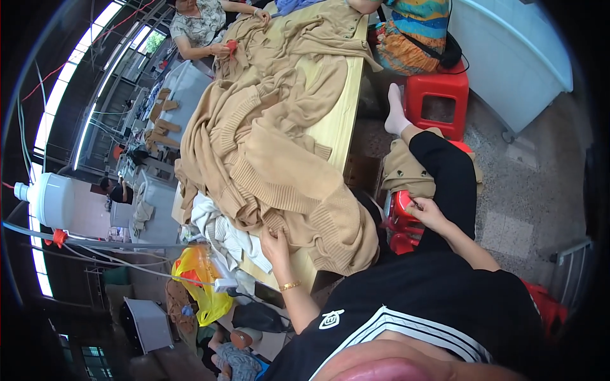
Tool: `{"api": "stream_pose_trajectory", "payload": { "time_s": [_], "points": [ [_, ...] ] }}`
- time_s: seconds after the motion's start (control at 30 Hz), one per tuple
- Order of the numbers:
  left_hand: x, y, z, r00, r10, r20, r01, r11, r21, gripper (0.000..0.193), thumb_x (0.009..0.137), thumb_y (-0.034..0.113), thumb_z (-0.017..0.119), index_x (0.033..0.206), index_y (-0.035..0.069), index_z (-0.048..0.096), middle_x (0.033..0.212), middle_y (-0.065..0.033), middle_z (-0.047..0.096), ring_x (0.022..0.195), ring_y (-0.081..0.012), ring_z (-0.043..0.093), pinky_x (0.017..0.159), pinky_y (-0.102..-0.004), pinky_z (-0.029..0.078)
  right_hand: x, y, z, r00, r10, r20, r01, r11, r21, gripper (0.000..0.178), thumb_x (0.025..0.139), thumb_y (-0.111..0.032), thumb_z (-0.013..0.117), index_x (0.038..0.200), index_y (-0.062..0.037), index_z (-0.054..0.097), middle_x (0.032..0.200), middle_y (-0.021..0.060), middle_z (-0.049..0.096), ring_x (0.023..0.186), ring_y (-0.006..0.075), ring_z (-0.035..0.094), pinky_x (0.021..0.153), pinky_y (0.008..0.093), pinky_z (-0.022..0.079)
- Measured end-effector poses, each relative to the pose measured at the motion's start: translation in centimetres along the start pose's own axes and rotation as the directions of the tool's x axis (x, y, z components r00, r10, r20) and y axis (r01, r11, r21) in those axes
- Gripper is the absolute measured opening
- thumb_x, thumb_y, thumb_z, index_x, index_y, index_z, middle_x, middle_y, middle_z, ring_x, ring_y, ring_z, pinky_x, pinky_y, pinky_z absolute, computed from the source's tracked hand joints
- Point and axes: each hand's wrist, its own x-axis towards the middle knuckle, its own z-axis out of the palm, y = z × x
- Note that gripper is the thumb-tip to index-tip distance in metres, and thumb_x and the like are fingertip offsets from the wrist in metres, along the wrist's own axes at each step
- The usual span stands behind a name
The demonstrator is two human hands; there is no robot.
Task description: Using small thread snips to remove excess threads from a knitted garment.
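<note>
A heap of tan knitted garments (279, 152) with ribbed edges covers much of the pale wooden table (343, 120). My left hand (275, 246) pinches the near edge of a tan sweater (302, 190), which hangs over the table's front end. Lower right of the table, my right hand (427, 213) has its fingers closed beside a red plastic piece (401, 202). Something small and dark shows at its fingertips, too small to name. Just beyond that hand, a tan garment with dark buttons (408, 171) lies beside my leg.
White knitwear (225, 232) lies at the table's left edge, above a yellow plastic bag (213, 298). A person (197, 32) handles tan garments at the far end. A red stool (438, 101) and a large pale bin (515, 57) stand to the right. Cables (127, 244) hang at left.
</note>
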Motion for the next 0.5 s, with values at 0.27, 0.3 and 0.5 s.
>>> {"api": "stream_pose_trajectory", "payload": {
  "time_s": [0.27,0.3,0.5],
  "points": [
    [-4.5,-3.0,-2.9,0.941,-0.168,0.294,0.272,0.892,-0.361,0.025,0.083,0.014,0.075,0.096,-0.003,0.061,0.092,-0.0118,0.063,0.088,-0.0192,0.062,0.080,-0.0310,0.049,0.4,1.2,0.1,1.000,0.007,0.009,-0.006,1.000,-0.022,0.023,0.091,-0.023,0.069,0.095,-0.0011,0.068,0.069,-0.0033,0.056,0.066,0.0047,0.049,0.059,0.0271,0.042],
    [-5.0,-4.9,-2.7,0.956,-0.103,0.274,0.247,0.788,-0.564,0.022,0.086,0.008,0.072,0.100,-0.001,0.059,0.090,-0.0036,0.062,0.083,-0.0106,0.059,0.075,-0.0248,0.048,0.6,1.0,0.1,1.000,-0.021,0.003,0.021,0.998,-0.056,0.023,0.090,-0.024,0.069,0.095,-0.0011,0.068,0.069,-0.0026,0.056,0.065,0.0052,0.049,0.058,0.0276,0.042],
    [-3.6,-1.4,-9.2,0.996,-0.087,0.033,0.037,0.055,-0.998,0.014,0.093,0.007,0.064,0.105,0.005,0.058,0.097,-0.0043,0.066,0.088,-0.0136,0.064,0.082,-0.0306,0.054,0.1,-0.8,-0.2,1.000,-0.001,0.011,0.002,0.994,-0.108,0.022,0.090,-0.023,0.069,0.094,-0.0009,0.067,0.069,-0.0006,0.057,0.065,0.0061,0.050,0.059,0.0282,0.043]
  ]
}}
